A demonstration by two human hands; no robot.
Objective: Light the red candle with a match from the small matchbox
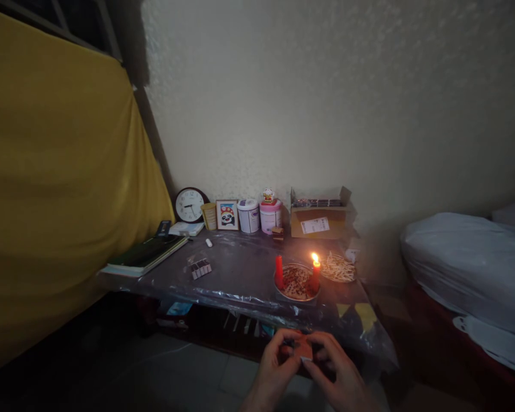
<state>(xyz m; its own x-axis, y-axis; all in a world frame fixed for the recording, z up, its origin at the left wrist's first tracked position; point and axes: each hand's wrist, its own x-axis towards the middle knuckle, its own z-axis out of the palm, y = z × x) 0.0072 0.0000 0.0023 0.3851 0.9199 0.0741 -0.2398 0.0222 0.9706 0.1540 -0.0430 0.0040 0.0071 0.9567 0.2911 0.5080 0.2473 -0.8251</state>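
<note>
Low in the view, in front of the table's near edge, my left hand (278, 361) and my right hand (335, 366) pinch a small matchbox (303, 348) between them. A pale end of the box shows toward me. Beyond my hands on the table stands a round tin (298, 298) with dark and light bits in it. Two red candles are upright at its sides: the left candle (279, 272) is unlit, the right candle (316, 276) burns with a flame. A plate of matchsticks (338, 268) lies behind it to the right.
The table (240, 260) has a clear plastic cover. On it are a pack of matchboxes (201, 268), a book (148, 257), a clock (189, 205), a picture frame (227, 215), two canisters (249, 216) and a cardboard box (320, 222). A yellow cloth (60, 171) hangs left.
</note>
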